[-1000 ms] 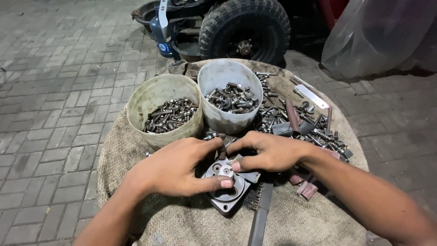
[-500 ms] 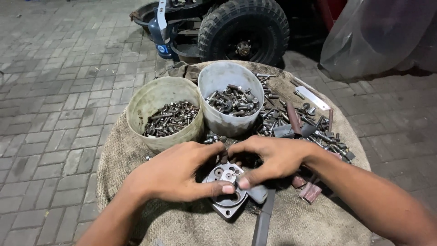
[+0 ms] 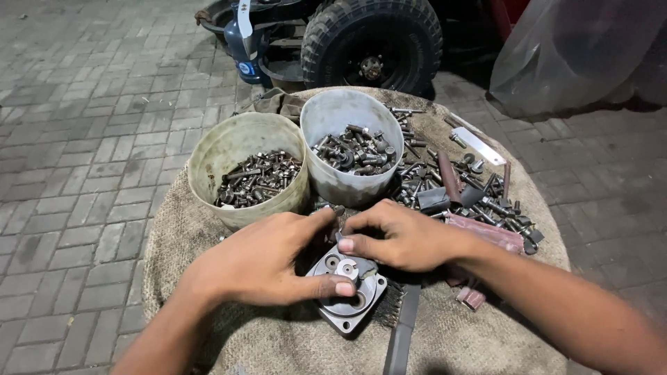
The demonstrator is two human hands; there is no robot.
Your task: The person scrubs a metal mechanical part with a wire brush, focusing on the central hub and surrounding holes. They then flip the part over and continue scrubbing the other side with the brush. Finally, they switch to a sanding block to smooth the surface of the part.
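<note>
Both hands rest on a round grey metal housing (image 3: 349, 290) that lies on the burlap-covered worktop (image 3: 479, 340), near its front edge and about in the middle. The left hand (image 3: 267, 260) lies over the left part of the housing, its thumb pressed flat on the top face beside one of the round bores. The fingers are curled loosely around the rim, so the hand steadies the part more than it clamps it. The right hand (image 3: 403, 239) comes from the right side; its thumb and first fingers are pinched together at the back edge of the housing, but I cannot tell if a small piece sits between them, because the fingers hide that place.

Compared with one second ago, the housing is turned a little and sits more upright under the hands, so that its bores now face the camera more openly. The left thumb has slid further onto the face, and the right fingers have closed in nearer to the left ones. I judge from this that the hands are working on a small detail at the top of the part, not lifting it away.

Toward the back edge stand two plastic buckets: a greenish bucket (image 3: 208, 163) and a white bucket (image 3: 326, 114), both with bolts inside. Loose bolts and nuts (image 3: 479, 191) are spread toward the right edge. A dark flat bar (image 3: 403, 330) lies just beside the housing, at the front.
</note>
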